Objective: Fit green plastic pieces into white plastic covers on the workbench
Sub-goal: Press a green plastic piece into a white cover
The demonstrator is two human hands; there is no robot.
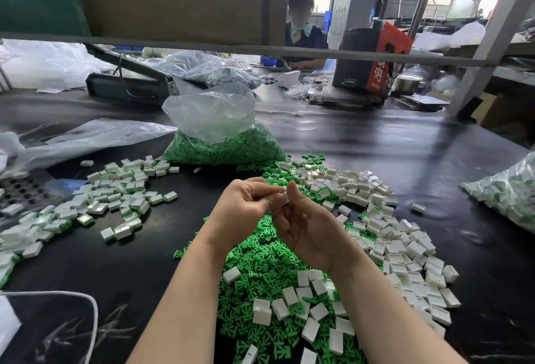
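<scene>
Both hands meet above the middle of the black workbench (405, 143). My left hand (246, 204) and my right hand (307, 224) pinch one small white cover (286, 197) between their fingertips. Whether a green piece sits inside it is hidden by the fingers. Below my wrists lies a heap of loose green pieces (260, 277). Empty white covers (405, 248) spread to the right of that heap and over its near part. On the left, a scatter of white covers with green showing (121, 198) lies on the bench.
A clear bag of green pieces (223, 143) stands behind my hands. Another bag of white-and-green parts (509, 193) lies at the right edge. Empty plastic bags (86, 135) lie at the left. Across the bench sits another person (301, 28) beside a red-black box (373, 59).
</scene>
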